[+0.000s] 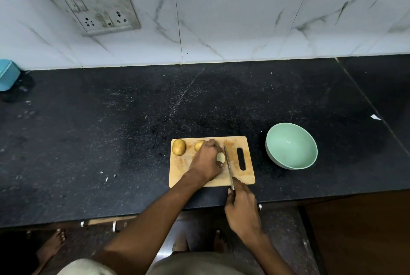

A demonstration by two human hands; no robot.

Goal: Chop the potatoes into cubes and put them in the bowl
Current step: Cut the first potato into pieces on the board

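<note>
Wooden cutting board [248, 177] carried the work. Our left hand [205, 162] clamped the cut potato [221, 157] steady; our right hand [241, 208] gripped the knife [228, 163] alongside it. Bowl [291, 145] waited at 3 o'clock, empty.

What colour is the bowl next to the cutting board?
The bowl is pale mint green, inside and out; the head view shows it clearly.

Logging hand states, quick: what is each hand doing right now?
Left hand: holding the cut potato on the board.
Right hand: gripping the knife.
</note>
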